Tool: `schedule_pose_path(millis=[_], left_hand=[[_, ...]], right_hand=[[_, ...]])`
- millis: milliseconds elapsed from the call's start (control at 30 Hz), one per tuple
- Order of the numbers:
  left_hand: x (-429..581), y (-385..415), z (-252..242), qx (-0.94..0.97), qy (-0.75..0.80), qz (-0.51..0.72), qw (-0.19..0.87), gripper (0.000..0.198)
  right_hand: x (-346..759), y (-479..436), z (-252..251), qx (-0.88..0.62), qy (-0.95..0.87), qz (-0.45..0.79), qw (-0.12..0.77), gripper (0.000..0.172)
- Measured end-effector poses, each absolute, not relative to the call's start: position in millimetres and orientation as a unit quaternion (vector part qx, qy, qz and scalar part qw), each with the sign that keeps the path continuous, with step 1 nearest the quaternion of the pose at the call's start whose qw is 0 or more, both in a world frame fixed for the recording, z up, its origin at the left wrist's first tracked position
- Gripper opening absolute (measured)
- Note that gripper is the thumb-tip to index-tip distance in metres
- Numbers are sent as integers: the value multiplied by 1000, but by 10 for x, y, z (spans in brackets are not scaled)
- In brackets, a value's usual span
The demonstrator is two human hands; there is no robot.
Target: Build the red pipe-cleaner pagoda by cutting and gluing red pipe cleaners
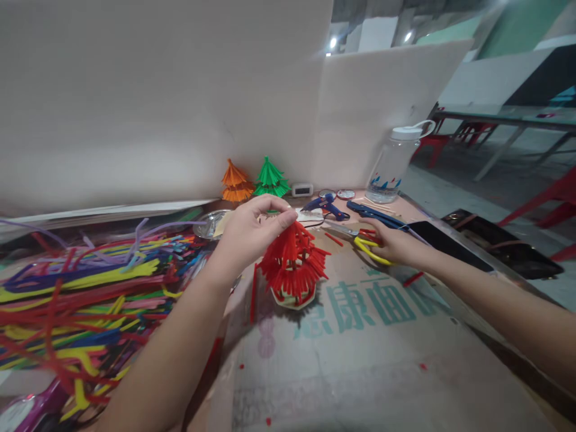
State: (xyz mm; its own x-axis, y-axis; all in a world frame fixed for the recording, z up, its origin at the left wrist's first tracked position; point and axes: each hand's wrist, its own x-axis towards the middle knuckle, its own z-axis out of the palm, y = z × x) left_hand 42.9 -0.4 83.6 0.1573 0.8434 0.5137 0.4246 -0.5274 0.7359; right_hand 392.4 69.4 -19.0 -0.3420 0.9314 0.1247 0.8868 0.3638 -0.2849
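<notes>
Fingers of left hand (252, 231) pinch red tree (292, 267); right hand (392, 243) curls around yellow-handled scissors (371, 253).

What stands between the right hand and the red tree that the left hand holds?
Nothing visible: between the right hand, on the yellow scissors, and the red tree lies only cardboard with a short red scrap.

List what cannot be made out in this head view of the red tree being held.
Head view:
1. red tree tip: covered by left hand fingers.
2. yellow-handled tool: mostly under right hand; grip unclear.
3. white device display: too small.
4. pink object: cut by bottom edge.
</notes>
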Motion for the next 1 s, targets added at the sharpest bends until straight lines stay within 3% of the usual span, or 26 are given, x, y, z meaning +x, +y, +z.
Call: schedule_pose_path(millis=[233, 333, 467, 600, 733, 1000], left_hand=[[398, 9, 862, 722, 444, 470, 244, 30], [383, 18, 866, 725, 449, 468, 231, 30], [377, 16, 872, 726, 451, 467, 228, 29], [383, 10, 875, 729, 459, 455, 225, 30], [385, 9, 871, 735, 465, 448, 206, 29], [402, -20, 892, 736, 475, 439, 198, 30]], right_hand=[[3978, 486, 27, -495, -744, 339, 295, 58], [3851, 187, 326, -419, -774, 412, 235, 41], [3711, -48, 650, -352, -841, 402, 83, 45], [3673, 19, 681, -341, -858, 384, 3, 54], [3603, 124, 651, -319, -869, 376, -37, 60], [3344, 212, 738, -283, -887, 364, -24, 57]])
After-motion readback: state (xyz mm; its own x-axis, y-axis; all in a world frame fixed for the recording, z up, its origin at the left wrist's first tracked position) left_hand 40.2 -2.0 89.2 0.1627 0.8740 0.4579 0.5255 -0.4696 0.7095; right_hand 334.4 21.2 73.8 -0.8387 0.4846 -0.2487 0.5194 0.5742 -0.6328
